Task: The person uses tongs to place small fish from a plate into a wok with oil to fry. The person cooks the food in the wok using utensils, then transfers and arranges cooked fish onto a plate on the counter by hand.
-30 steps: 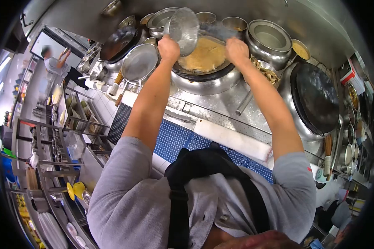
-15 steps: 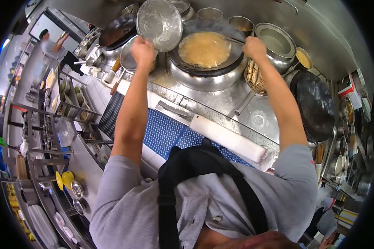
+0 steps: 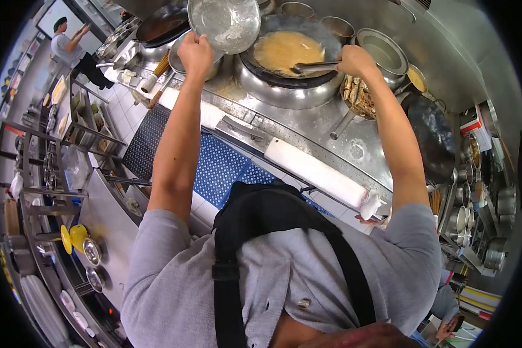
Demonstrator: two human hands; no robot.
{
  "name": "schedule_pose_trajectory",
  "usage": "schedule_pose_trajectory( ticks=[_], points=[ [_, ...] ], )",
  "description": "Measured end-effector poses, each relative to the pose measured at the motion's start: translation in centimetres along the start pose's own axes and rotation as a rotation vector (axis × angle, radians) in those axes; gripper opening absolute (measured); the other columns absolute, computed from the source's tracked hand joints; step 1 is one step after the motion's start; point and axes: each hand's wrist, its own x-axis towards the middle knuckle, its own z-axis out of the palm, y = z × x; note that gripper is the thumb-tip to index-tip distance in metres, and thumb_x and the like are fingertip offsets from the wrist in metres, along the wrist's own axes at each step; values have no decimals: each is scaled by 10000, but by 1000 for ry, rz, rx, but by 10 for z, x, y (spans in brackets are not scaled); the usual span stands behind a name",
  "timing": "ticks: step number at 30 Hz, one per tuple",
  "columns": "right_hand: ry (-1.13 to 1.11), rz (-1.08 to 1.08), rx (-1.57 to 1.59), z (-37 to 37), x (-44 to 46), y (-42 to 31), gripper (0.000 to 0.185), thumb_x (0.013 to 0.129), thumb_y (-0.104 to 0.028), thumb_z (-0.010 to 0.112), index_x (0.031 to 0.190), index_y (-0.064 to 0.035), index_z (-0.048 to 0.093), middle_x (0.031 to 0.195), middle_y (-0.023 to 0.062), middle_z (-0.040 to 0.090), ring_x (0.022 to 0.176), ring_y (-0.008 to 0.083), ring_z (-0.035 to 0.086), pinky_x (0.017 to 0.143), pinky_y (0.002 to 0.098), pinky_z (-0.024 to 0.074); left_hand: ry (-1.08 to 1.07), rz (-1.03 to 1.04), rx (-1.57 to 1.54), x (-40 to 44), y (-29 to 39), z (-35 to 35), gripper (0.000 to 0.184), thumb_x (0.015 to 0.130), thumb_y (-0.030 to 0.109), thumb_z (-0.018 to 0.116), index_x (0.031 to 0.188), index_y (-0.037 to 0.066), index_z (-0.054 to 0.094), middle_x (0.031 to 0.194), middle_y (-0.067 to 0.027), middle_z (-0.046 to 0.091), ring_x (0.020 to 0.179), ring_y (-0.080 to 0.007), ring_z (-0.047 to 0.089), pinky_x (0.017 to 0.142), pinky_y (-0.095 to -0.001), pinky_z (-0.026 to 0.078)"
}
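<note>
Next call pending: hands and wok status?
Left hand gripping tilted metal bowl. Right hand holding utensil at wok. Golden liquid in wok; nothing visibly blocking.

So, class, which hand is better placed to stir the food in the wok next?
Probably the right hand: it holds a tool that extends over the wok, by the food. The left hand holds a bowl.

Brightly lit; glare on steel counter (image 3: 316, 124); fisheye-curved, black corners.

Woks (image 3: 434, 139) on desk (image 3: 290, 119): 3. Wearer's hands (image 3: 195, 53): 2. Hand-held metal bowl (image 3: 224, 26): 1. Hand-held long utensil (image 3: 316, 67): 1. Food-laden, long-handled scoop (image 3: 342, 126): 1.
</note>
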Motion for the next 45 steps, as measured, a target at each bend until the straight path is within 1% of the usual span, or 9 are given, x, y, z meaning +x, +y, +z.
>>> schedule_pose_trajectory(
  ticks=[3,8,11,19,22,35,39,40,45],
  points=[
    [4,-4,-121,29,19,-34,309,744,-130,652,1007,6,739,1069,212,714,1009,365,693,855,457,565,-19,-61,-83,-14,9,-14,295,910,110,655,684,-37,535,667,-113,625,581,-193,684,520,-338,591],
    [93,69,-102,18,7,-36,307,742,-224,747,1000,-57,754,1036,172,725,1006,347,687,868,439,556,-45,-110,-154,-27,2,-39,261,916,83,643,710,-45,545,683,-102,620,604,-174,676,534,-337,608],
    [39,100,-124,-1,-4,-27,272,734,-216,758,959,-65,770,957,176,737,922,353,708,831,438,561,-25,-175,-304,-45,17,-65,251,912,112,631,733,-35,534,642,-162,651,590,-271,703,531,-373,540],
    [121,49,-98,-7,-2,-59,309,756,-140,657,1020,-2,740,1087,208,714,1038,347,692,901,425,559,-49,-281,-384,-72,10,-91,270,921,80,630,719,-41,499,712,-137,619,622,-188,672,523,-338,608],
    [-61,-67,-209,-29,4,-75,294,780,-124,650,1038,-18,739,1091,193,717,1039,345,692,893,423,562,-45,-307,-431,-77,0,-91,287,928,62,622,705,-37,471,712,-128,601,625,-190,668,525,-333,618],
    [137,144,-20,68,43,-73,303,761,-178,717,1030,-41,744,1068,203,717,1026,343,690,871,452,558,-27,-405,-626,-95,-7,-95,296,959,57,602,717,-2,443,693,-54,510,612,-110,568,548,-324,626],
    [173,203,41,35,2,-71,352,768,-253,749,1040,-31,740,1066,203,717,1032,355,685,893,449,548,-34,-411,-658,-106,-9,-104,288,964,57,597,725,-1,447,702,-58,516,598,-113,554,562,-320,627],
    [139,199,46,19,-11,-68,297,799,-132,653,1068,-36,735,1123,189,712,1086,338,679,918,433,548,-34,-412,-671,-109,-10,-108,285,965,57,595,727,-2,449,706,-59,520,599,-114,553,566,-319,627],
    [69,299,-49,14,-38,-64,268,798,-127,636,1017,-19,746,1104,209,711,1060,361,682,903,449,548,-36,-453,-735,-118,-6,-119,277,972,62,587,737,-6,457,735,-63,521,613,-122,558,585,-321,635]
  ],
)
